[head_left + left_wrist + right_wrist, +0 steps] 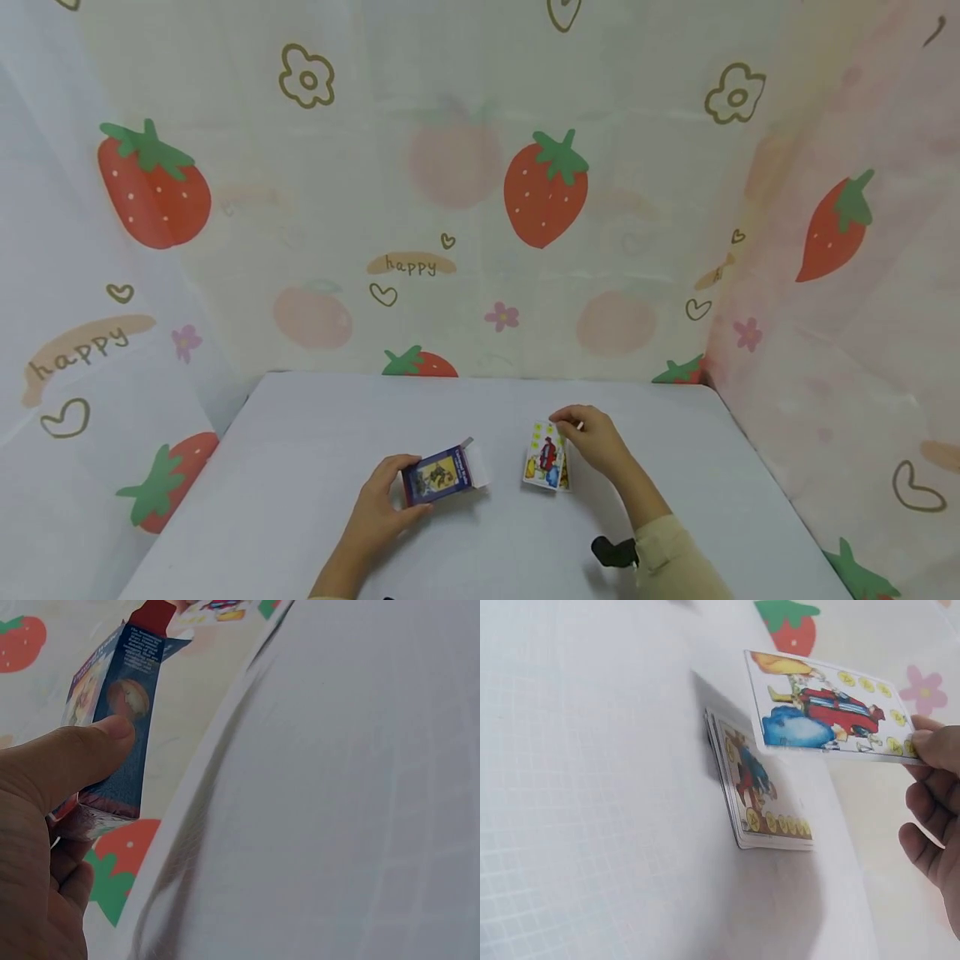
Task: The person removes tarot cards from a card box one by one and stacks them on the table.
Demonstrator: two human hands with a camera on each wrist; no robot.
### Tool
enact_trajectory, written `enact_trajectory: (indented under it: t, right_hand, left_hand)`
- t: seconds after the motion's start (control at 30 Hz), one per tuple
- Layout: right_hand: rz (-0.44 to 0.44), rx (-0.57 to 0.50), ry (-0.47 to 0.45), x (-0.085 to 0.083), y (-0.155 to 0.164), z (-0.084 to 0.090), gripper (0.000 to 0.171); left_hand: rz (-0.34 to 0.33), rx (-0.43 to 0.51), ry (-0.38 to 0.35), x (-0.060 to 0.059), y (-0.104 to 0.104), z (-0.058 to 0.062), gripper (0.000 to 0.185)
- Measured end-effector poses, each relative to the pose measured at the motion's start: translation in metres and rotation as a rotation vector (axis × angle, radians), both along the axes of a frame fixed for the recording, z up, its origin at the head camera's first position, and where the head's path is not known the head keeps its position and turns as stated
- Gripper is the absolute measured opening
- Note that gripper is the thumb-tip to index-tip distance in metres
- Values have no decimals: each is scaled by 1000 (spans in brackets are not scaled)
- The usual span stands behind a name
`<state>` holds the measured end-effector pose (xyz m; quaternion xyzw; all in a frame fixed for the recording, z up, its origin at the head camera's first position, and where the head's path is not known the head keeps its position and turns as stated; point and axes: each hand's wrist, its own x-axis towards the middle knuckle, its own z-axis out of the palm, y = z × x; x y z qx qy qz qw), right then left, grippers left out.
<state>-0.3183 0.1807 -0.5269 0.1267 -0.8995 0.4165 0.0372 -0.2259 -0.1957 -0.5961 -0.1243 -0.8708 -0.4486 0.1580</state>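
Observation:
My left hand (382, 504) grips a dark blue card box (438, 477) between thumb and fingers, its open flap end pointing right. In the left wrist view the thumb lies across the narrow side of the box (133, 742), and a red flap stands out at its far end. My right hand (600, 437) pinches one illustrated card (545, 458) by its top corner. The right wrist view shows that card (825, 709) raised above a stack of cards (765, 787) lying on the table. The card's picture has a red-robed figure and yellow coins.
The white-covered table (300, 533) reaches back to a curtain (465, 208) printed with strawberries, and similar curtains close off both sides. A black strap end (613, 552) hangs beside my right sleeve (678, 558).

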Motion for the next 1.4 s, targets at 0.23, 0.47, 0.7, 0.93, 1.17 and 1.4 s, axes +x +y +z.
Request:
enact_trajectory:
  t: [0.23, 0.47, 0.7, 0.93, 1.17, 1.4]
  right_hand:
    - [4, 11, -41, -6, 2, -4, 14]
    - [14, 11, -46, -14, 2, -8, 13]
    - [8, 8, -80, -19, 2, -13, 13]
    - [-6, 7, -125, -23, 2, -22, 12]
    - [-17, -4, -152, -27, 2, -30, 11]
    - [-2, 15, -129, -32, 4, -36, 11]
  left_hand:
    - [-7, -15, 52, 0, -1, -3, 79]
    - [-15, -3, 29, 1, -1, -1, 77]
    - [-11, -11, 36, 2, 0, 0, 78]
    - [3, -11, -5, 2, 0, 0, 77]
    - [-5, 10, -26, 2, 0, 1, 77]
    - [-1, 12, -33, 3, -1, 1, 77]
